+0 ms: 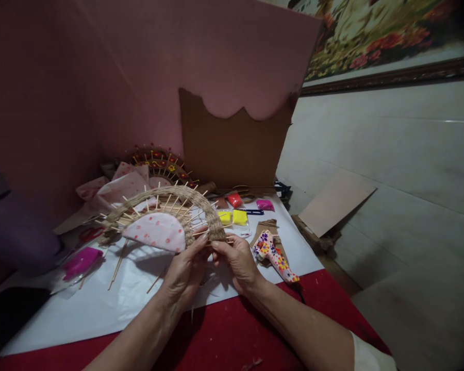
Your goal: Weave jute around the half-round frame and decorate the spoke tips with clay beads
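A half-round woven piece (166, 203) of tan cord wound through radiating wooden sticks, with a pink dotted fabric centre (156, 232), is held up above a white sheet (100, 304). My left hand (185, 270) pinches its right lower end, fingers closed on the weave. My right hand (235, 260) grips the same end from the right, fingers pressed on the cord and a stick.
A glue gun with flower pattern (274, 255) lies right of my hands. Yellow (234, 217), red (234, 200) and pink (265, 204) clay packets sit behind. Another decorated fan piece (160, 162), pink fabric (118, 188), loose sticks (118, 263), a magenta packet (81, 262) and brown cardboard (232, 144) surround them. A red cloth (224, 335) covers the near edge.
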`<state>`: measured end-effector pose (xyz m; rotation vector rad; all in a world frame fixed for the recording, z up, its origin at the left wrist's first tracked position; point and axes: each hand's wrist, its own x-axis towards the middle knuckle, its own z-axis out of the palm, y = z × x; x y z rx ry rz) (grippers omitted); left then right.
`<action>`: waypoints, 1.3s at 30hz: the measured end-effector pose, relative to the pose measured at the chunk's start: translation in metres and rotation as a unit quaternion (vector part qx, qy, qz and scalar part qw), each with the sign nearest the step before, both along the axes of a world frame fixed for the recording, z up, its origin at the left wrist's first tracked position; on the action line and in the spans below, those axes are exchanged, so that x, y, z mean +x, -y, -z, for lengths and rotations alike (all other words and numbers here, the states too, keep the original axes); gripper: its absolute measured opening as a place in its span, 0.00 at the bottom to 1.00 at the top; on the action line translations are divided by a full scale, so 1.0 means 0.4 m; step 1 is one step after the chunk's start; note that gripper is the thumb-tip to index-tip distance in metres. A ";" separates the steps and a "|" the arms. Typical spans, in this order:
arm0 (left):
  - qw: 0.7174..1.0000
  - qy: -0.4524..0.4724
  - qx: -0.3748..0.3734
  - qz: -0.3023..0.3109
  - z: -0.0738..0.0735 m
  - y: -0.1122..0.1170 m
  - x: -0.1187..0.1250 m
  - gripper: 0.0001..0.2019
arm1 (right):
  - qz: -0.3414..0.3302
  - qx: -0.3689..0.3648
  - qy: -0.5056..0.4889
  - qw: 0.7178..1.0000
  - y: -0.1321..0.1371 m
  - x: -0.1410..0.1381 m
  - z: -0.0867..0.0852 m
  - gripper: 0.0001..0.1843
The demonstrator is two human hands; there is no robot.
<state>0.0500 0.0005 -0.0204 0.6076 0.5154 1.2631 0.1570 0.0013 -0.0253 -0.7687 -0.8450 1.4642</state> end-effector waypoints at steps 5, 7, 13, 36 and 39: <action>1.000 0.003 -0.006 -0.001 0.005 0.000 0.001 0.13 | 0.015 -0.005 0.006 1.000 0.002 0.000 -0.006 0.06; 1.000 0.002 -0.007 -0.004 0.006 -0.002 0.002 0.13 | 0.017 -0.003 0.009 1.000 0.002 0.000 -0.008 0.05; 1.000 -0.014 -0.024 -0.015 0.005 -0.004 0.003 0.07 | 0.027 0.013 0.028 0.999 0.007 -0.005 -0.005 0.05; 0.999 0.020 -0.030 -0.041 -0.003 -0.015 -0.011 0.09 | 0.042 0.080 0.085 0.992 0.001 0.009 0.007 0.07; 0.999 0.029 -0.007 -0.034 -0.004 -0.012 -0.008 0.11 | 0.051 0.085 0.079 0.992 -0.001 0.008 0.010 0.05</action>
